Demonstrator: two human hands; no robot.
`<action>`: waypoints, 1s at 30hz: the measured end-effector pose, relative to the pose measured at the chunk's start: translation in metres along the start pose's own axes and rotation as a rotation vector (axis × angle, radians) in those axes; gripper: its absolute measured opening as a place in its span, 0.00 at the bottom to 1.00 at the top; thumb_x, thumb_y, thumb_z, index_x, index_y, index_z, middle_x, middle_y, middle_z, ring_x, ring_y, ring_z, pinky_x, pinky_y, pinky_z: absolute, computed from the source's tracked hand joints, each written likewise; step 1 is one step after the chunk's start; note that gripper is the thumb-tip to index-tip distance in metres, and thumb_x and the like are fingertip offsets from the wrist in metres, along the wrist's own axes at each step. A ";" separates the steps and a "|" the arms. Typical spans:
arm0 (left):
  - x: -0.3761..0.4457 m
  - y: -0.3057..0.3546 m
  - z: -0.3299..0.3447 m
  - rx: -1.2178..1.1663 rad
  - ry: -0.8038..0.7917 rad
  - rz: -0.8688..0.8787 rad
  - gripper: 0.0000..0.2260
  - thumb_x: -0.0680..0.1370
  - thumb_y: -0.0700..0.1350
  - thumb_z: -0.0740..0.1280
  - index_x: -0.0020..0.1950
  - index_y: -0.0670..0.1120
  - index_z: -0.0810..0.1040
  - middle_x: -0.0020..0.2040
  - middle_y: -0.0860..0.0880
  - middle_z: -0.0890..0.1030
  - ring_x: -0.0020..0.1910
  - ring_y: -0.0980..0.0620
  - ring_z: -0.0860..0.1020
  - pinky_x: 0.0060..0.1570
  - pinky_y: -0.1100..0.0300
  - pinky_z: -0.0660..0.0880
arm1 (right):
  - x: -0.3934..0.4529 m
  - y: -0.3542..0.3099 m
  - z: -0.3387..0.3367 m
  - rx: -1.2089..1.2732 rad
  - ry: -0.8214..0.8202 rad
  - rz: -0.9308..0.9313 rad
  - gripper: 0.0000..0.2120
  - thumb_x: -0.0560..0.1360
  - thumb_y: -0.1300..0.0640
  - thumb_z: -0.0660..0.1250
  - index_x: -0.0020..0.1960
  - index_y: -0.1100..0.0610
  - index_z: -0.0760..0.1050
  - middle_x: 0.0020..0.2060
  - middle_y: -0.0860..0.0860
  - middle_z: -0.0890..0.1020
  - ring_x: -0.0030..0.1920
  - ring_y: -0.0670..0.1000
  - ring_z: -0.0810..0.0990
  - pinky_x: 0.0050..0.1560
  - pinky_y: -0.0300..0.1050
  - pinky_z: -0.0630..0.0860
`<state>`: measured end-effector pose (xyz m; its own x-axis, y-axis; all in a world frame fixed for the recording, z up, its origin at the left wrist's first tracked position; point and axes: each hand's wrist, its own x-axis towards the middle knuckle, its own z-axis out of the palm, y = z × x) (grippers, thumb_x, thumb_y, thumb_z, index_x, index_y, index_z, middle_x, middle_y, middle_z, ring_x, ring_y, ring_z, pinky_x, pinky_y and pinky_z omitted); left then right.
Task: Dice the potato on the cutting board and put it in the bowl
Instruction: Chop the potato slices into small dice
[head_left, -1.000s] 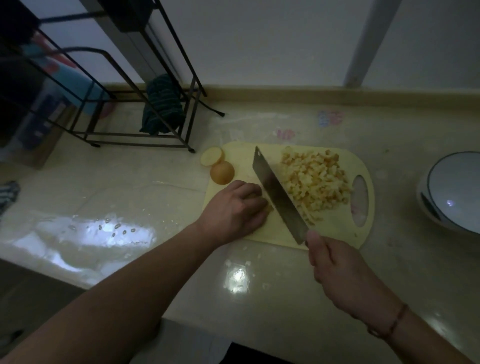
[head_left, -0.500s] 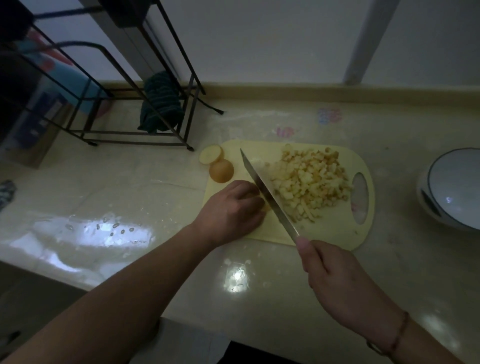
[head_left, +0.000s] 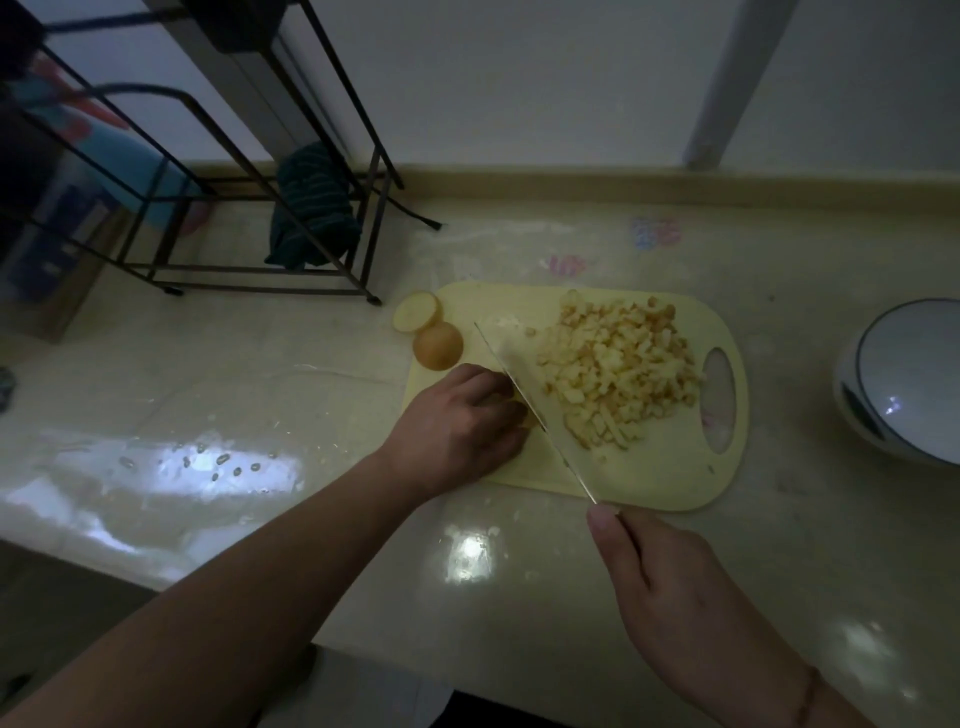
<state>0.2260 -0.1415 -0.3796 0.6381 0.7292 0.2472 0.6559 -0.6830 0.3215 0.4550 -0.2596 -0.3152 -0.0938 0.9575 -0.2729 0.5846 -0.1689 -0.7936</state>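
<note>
My left hand (head_left: 457, 426) curls over the last uncut piece of potato (head_left: 519, 408) on the yellow cutting board (head_left: 660, 478), fingertips just beside the knife (head_left: 535, 410). My right hand (head_left: 670, 587) grips the knife handle at the board's near edge; the blade runs diagonally across the board, edge down against the piece. A heap of diced potato (head_left: 618, 369) lies right of the blade. Two potato end slices (head_left: 427, 330) rest at the board's far left corner. The white bowl (head_left: 904, 379) stands on the bench (head_left: 311, 364), well apart to the right.
</note>
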 end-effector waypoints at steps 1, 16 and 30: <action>0.000 0.000 0.000 -0.003 0.005 -0.002 0.11 0.78 0.48 0.71 0.54 0.42 0.85 0.54 0.42 0.82 0.50 0.42 0.79 0.47 0.50 0.78 | 0.000 -0.001 0.001 -0.010 -0.001 -0.001 0.22 0.73 0.34 0.48 0.33 0.49 0.67 0.26 0.48 0.74 0.33 0.44 0.75 0.38 0.35 0.69; -0.001 -0.002 -0.003 -0.050 0.049 0.032 0.09 0.76 0.44 0.76 0.52 0.42 0.86 0.52 0.41 0.81 0.47 0.43 0.79 0.48 0.53 0.76 | 0.034 0.004 -0.010 0.060 -0.082 0.114 0.29 0.74 0.34 0.47 0.32 0.57 0.69 0.22 0.47 0.71 0.25 0.44 0.69 0.32 0.44 0.66; -0.009 0.003 -0.004 -0.046 0.064 0.004 0.09 0.78 0.46 0.73 0.52 0.40 0.85 0.52 0.40 0.81 0.51 0.41 0.79 0.49 0.50 0.77 | 0.019 -0.008 -0.004 0.014 -0.053 0.015 0.27 0.74 0.33 0.50 0.30 0.54 0.68 0.26 0.46 0.76 0.30 0.47 0.75 0.34 0.41 0.68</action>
<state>0.2208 -0.1501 -0.3773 0.6122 0.7289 0.3064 0.6334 -0.6840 0.3619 0.4516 -0.2397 -0.3122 -0.1278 0.9411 -0.3129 0.5752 -0.1867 -0.7964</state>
